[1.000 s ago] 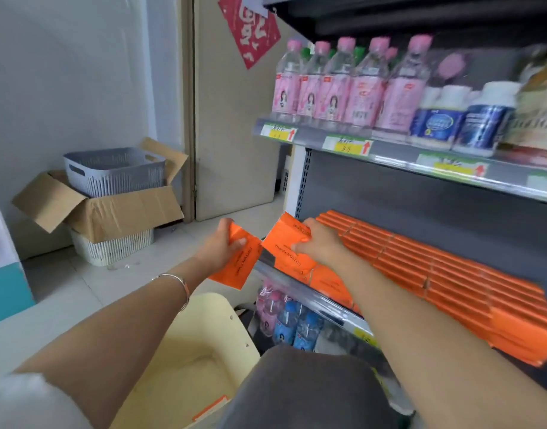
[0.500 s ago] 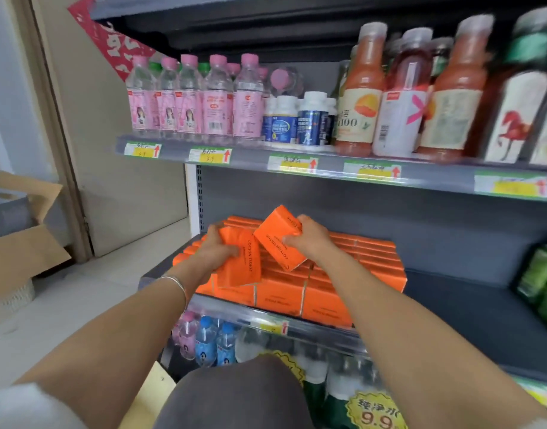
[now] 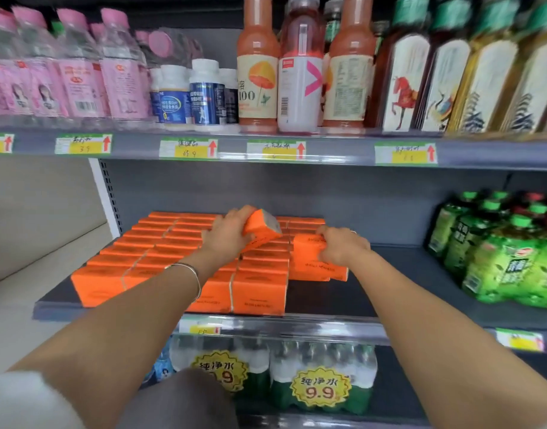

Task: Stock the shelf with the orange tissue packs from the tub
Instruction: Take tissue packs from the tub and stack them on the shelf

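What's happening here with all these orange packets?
A person is stocking a shop shelf with orange tissue packs. The left-hand grip holds a tilted pack above the stacked rows. The right-hand grip holds a second pack at their right edge, beside bare shelf. Green bottles stand further right.

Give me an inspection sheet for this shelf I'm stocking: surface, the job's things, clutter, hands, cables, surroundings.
Surface: dark grey shelf, bare between the orange rows and the green bottles.
Job's things: orange tissue packs in tight rows on the shelf's left part; tub not in view.
Clutter: shrink-wrapped green bottles at the shelf's right end.
Hands: left hand grips a tilted pack above the rows; right hand grips an end pack at the rows' right edge.
Cables: nothing seen.
Surroundings: drink bottles on the shelf above; priced water packs below.
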A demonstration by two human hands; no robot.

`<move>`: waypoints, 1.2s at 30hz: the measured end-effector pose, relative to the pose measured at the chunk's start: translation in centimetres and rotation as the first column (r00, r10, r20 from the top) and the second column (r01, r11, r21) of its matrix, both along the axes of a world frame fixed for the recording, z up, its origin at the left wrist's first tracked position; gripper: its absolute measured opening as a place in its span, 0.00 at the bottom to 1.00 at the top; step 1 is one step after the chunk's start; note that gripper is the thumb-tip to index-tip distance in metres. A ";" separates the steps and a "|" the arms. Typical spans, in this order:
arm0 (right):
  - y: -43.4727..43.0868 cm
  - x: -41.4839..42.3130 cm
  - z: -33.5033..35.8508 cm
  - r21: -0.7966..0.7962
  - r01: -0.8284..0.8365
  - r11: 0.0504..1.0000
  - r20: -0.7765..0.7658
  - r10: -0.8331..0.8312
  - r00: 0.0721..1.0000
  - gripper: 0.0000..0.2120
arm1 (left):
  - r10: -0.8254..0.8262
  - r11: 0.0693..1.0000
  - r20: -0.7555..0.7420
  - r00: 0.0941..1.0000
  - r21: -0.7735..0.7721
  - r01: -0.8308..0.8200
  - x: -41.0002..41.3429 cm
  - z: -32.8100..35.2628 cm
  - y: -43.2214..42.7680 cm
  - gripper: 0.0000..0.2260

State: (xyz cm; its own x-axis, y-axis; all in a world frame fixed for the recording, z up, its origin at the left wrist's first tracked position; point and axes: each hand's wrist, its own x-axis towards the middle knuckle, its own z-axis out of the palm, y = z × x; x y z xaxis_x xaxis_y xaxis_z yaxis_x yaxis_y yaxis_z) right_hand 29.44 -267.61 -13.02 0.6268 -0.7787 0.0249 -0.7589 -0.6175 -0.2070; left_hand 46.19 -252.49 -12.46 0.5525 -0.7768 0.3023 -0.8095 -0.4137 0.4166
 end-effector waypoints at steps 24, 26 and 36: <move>-1.8 4.0 -5.6 0.001 -0.029 1.000 0.199 0.028 0.980 0.28 | -0.025 0.989 0.128 0.991 0.149 0.006 -0.3 -1.3 -2.3 0.23; -1.0 3.7 -4.2 -0.034 -0.145 0.989 0.307 0.149 0.940 0.31 | -0.001 0.987 0.169 0.986 0.161 -0.027 -0.6 -1.1 -2.3 0.23; 0.8 1.6 -0.4 -0.085 -0.180 0.980 0.268 0.196 0.943 0.25 | -0.177 0.977 0.069 0.982 -0.111 0.184 -2.4 -0.2 -2.4 0.25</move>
State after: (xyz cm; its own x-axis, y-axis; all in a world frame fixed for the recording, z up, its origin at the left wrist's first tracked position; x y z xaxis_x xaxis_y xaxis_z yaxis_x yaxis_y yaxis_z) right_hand 31.02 -266.79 -13.41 0.7242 -0.6396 0.2579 -0.5471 -0.7605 -0.3498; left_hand 43.83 -254.90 -12.62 0.3850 -0.8196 0.4242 -0.8908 -0.2099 0.4030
